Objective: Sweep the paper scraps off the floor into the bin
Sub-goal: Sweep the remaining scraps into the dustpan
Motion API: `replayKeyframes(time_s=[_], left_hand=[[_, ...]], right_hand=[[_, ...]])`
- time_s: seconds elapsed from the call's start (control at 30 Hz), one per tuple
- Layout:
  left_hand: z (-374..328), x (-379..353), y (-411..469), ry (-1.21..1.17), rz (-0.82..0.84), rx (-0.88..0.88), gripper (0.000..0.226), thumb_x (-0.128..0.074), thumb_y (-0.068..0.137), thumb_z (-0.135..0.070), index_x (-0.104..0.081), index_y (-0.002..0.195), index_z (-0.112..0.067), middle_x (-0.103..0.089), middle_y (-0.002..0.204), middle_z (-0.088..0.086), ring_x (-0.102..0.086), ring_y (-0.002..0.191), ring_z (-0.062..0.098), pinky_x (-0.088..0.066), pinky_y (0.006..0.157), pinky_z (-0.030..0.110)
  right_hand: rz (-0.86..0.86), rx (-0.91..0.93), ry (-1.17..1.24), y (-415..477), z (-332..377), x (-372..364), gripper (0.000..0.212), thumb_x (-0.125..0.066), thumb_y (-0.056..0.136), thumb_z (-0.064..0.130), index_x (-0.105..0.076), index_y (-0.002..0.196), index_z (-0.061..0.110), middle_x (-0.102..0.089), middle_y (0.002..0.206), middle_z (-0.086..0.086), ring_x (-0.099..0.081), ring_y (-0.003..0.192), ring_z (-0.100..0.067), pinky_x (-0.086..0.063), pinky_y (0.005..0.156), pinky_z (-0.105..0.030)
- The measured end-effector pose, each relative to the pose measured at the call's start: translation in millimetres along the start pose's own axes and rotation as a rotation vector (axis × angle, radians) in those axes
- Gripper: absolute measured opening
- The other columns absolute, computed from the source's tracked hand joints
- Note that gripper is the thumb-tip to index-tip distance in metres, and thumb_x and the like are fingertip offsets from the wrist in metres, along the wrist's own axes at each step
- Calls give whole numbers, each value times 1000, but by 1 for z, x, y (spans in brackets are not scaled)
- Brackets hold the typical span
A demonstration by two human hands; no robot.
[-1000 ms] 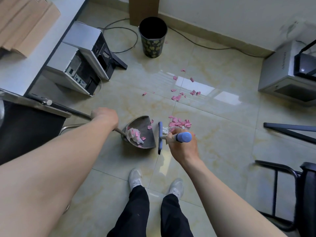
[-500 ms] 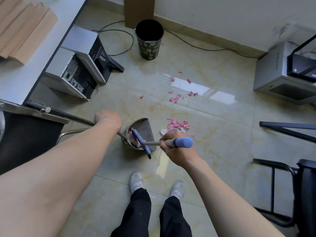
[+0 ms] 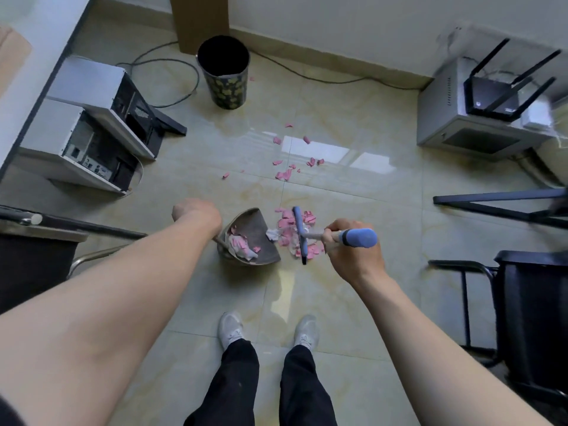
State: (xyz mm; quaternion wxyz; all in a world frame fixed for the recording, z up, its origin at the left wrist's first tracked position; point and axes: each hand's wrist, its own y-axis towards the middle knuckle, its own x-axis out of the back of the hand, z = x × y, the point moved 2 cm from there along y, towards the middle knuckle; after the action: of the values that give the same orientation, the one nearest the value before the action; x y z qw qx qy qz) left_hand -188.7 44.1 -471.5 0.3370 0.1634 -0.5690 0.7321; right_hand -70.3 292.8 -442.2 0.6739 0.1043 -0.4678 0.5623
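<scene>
1 bin [image 3: 226, 84], dark with a yellow pattern, upright at the far wall, well apart from everything being swept. 1 dustpan [image 3: 259, 226], grey metal, on the floor [image 3: 353, 186] in front of the feet with its mouth facing right. 1 broom, its blue head [image 3: 299, 235] standing on the floor just right of the pan mouth.

Paper scraps in 3 groups:
- 1 heap of pink scraps [image 3: 285, 230] around the broom head, touching the pan lip, with a white bit mixed in
- 1 clump of pink and white already in the pan [image 3: 241, 242]
- roughly a dozen loose pink pieces [image 3: 284, 175] farther up the tiles, between the heap and the bin, plus 1 lone piece [image 3: 251, 78] right beside the bin

2 hands. The left hand [image 3: 196, 215] is a fist on the dustpan handle, back of the hand to the camera. The fingers curl under and their tips are not visible. The right hand [image 3: 353, 253] has fingers and thumb wrapped tight around the broom shaft just below the blue grip [image 3: 359, 238], with no gap between the fingers.

Also:
- 2 white shoes [image 3: 230, 330]
- 2 computer towers [image 3: 101, 96] lying at the left
- 1 grey cabinet [image 3: 445, 124] at the right with 1 black router [image 3: 491, 99] on top
- 1 cardboard box [image 3: 198, 20] behind the bin
- black chair frames at the right edge, count unclear
</scene>
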Motion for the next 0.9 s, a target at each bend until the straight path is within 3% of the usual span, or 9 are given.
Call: replayKeyframes(time_s=[0.13, 0.33, 0.5, 0.63, 0.73, 0.83, 0.9], left_hand=[[-24, 14, 2, 56, -34, -7, 43, -57, 87, -16, -60, 130, -14, -56, 136, 5, -53, 125, 25, -46, 92, 32], [-59, 31, 8, 118, -75, -27, 43, -54, 87, -12, -58, 130, -12, -57, 135, 7, -53, 123, 29, -46, 91, 34], [-80, 36, 15, 141, -87, -19, 44, -56, 85, -12, -58, 129, -14, -57, 134, 8, -53, 123, 30, -45, 92, 35], [-87, 38, 18, 148, -69, -9, 41, -55, 84, -9, -61, 124, -14, -60, 127, 9, -56, 117, 31, -47, 89, 36], [-89, 39, 18, 156, -64, -5, 37, -56, 83, -8, -63, 119, -13, -61, 122, 10, -57, 113, 30, -46, 87, 35], [-90, 38, 17, 160, -68, -9, 38, -57, 83, -9, -62, 120, -13, -60, 124, 11, -56, 115, 30, -45, 88, 35], [-88, 38, 16, 172, -68, -15, 39, -57, 83, -10, -62, 121, -15, -61, 124, 10, -57, 115, 29, -46, 87, 34]], right_hand=[[-52, -36, -60, 13, -32, 24, 46, -44, 75, 41, -67, 77, 2, -67, 75, -22, -63, 74, -43, -55, 61, -49], [-59, -124, -101, 34, -81, 29, 19, -56, 87, 16, -67, 79, 2, -68, 78, -18, -63, 77, -41, -53, 63, -45], [29, -70, -196, 47, -96, 10, 14, -55, 87, 8, -66, 77, 8, -67, 77, -15, -52, 70, -33, -48, 61, -39], [152, 2, -175, 45, -101, -1, 17, -55, 83, 22, -59, 70, 14, -60, 68, -9, -49, 67, -32, -41, 57, -35], [217, 90, -113, 36, -99, -2, 26, -57, 90, 29, -68, 76, 9, -71, 74, -12, -63, 72, -36, -45, 60, -35], [261, 176, -25, 28, -99, -2, 14, -65, 94, 19, -76, 88, 12, -74, 74, -4, -67, 62, -18, -49, 58, -28], [272, 195, 17, 23, -100, 1, 11, -68, 95, 21, -77, 90, 17, -70, 74, 2, -59, 55, -3, -41, 50, -14]])
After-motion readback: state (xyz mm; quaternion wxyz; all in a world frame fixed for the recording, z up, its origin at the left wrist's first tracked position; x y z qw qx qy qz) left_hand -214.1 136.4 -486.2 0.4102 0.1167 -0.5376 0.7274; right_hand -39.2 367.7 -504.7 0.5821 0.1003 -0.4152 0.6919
